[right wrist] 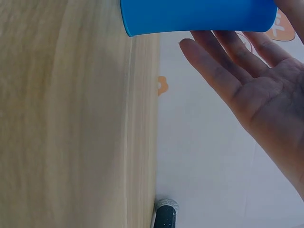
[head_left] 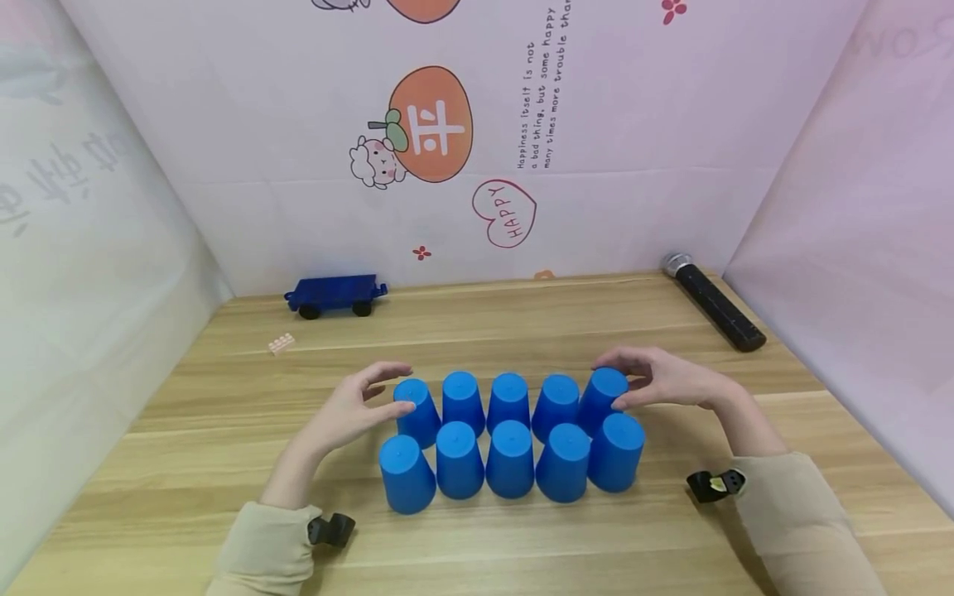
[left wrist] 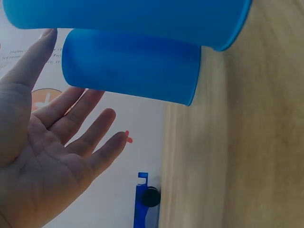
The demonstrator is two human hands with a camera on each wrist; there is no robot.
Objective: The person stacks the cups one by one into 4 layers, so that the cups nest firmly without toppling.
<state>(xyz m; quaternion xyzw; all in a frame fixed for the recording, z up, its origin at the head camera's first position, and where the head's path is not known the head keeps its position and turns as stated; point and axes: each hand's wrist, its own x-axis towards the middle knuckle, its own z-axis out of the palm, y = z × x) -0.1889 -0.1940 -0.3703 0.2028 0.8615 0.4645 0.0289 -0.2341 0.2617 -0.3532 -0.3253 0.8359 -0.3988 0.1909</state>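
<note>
Several plain blue plastic cups stand upside down in two rows on the wooden table. My left hand (head_left: pixel 358 406) is beside the left end cup of the back row (head_left: pixel 417 418), thumb and fingers spread. In the left wrist view that hand (left wrist: pixel 61 128) has loosely extended fingers, some tips partly behind a cup (left wrist: pixel 130 64). At the other end, my right hand (head_left: pixel 663 379) holds the right end cup of the back row (head_left: pixel 602 396), thumb in front and fingers behind. The right wrist view shows those fingers (right wrist: pixel 228 52) passing behind the cup (right wrist: pixel 199 14).
A blue toy wagon (head_left: pixel 333 292) stands at the back left, with a small pale building brick (head_left: pixel 281 343) in front of it. Toward the back right lies a black microphone (head_left: pixel 715 305). Printed white cloth (head_left: pixel 596 207) encloses the back and sides.
</note>
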